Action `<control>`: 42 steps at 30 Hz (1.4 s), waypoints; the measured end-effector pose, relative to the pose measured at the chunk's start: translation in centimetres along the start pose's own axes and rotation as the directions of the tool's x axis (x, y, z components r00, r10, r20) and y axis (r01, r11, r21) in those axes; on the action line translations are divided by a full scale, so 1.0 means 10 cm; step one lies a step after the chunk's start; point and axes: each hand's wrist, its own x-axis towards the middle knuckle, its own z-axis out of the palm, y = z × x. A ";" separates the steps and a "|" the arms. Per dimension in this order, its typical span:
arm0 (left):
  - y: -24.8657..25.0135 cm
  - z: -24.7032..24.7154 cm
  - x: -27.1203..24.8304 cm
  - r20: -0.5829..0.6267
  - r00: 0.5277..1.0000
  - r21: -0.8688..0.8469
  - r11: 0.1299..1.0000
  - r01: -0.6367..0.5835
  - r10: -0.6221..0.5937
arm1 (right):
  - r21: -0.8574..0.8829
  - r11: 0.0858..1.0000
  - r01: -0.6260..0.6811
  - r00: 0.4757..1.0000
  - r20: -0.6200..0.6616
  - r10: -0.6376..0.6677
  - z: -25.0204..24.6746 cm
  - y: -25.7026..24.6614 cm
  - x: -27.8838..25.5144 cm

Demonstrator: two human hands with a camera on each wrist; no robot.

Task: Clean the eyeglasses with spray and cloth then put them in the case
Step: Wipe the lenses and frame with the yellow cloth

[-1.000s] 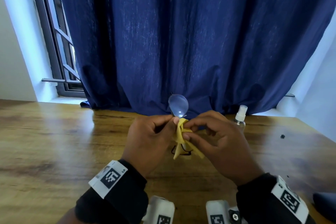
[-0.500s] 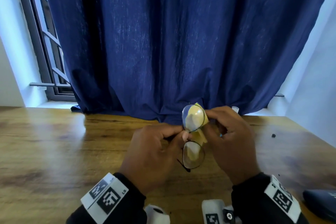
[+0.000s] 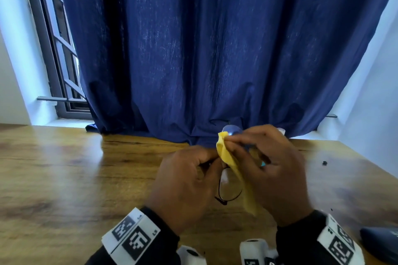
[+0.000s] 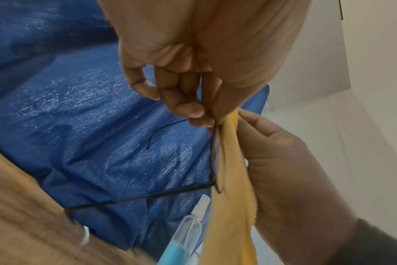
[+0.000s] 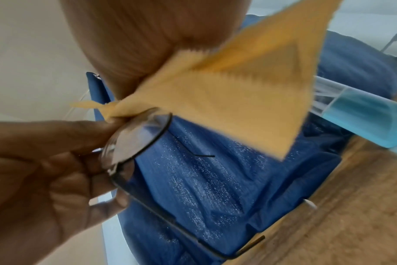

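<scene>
The thin black-framed eyeglasses [image 3: 229, 188] are held upright above the wooden table [image 3: 86, 178], one lens over the other. My left hand [image 3: 212, 158] pinches the frame near the bridge [image 4: 212, 125]. My right hand [image 3: 232, 142] pinches the yellow cloth [image 3: 228, 157] around the upper lens [image 3: 231, 130]; the cloth's tail hangs past the lower lens. In the right wrist view the cloth [image 5: 238, 98] fans out over the lens [image 5: 134, 138]. The spray bottle [image 5: 363, 118] with blue liquid stands just behind my right hand, mostly hidden in the head view.
A dark blue eyeglass case [image 3: 379, 243] lies at the table's near right corner. A blue curtain [image 3: 204, 49] hangs along the table's far edge. A small dark speck [image 3: 324, 163] sits on the table at right.
The cloth went from the lower lens up to the upper lens and now wraps its left side. My right hand rose with it. My left hand keeps its hold on the frame.
</scene>
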 end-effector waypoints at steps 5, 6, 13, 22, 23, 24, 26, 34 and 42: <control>-0.02 0.01 0.00 0.036 0.999 0.000 1.000 -0.007 0.007 | -0.029 0.997 -0.068 0.994 -0.084 0.065 -0.02 0.07 0.01; -0.03 0.01 0.00 0.030 0.999 0.004 1.000 -0.016 0.016 | -0.012 0.999 -0.050 0.997 -0.052 0.049 -0.01 0.06 0.01; 0.00 0.01 -0.01 0.042 0.999 0.035 0.999 -0.030 0.029 | 0.011 0.997 -0.079 0.993 -0.082 0.080 -0.01 0.08 0.01; -0.03 0.03 -0.01 0.075 0.996 0.106 0.993 -0.052 0.044 | 0.098 0.988 -0.119 0.987 -0.094 0.128 0.03 0.08 -0.02; -0.03 0.02 -0.01 0.076 0.996 0.090 0.995 -0.047 0.040 | 0.094 0.988 -0.123 0.987 -0.088 0.131 0.04 0.08 -0.03; -0.02 0.02 0.00 0.081 0.996 0.086 0.995 -0.047 0.040 | 0.078 0.988 -0.131 0.985 -0.102 0.139 0.03 0.08 -0.02; -0.02 0.02 0.00 0.096 0.994 0.098 0.993 -0.060 0.050 | 0.046 0.986 -0.161 0.974 -0.154 0.166 0.02 0.11 -0.03; -0.03 0.03 -0.01 0.090 0.993 0.080 0.993 -0.083 0.076 | 0.050 0.986 -0.161 0.968 -0.186 0.168 0.01 0.11 -0.03; -0.05 0.05 -0.01 0.109 0.993 0.050 0.997 -0.057 0.051 | 0.006 0.992 -0.126 0.978 -0.169 0.125 0.03 0.12 -0.01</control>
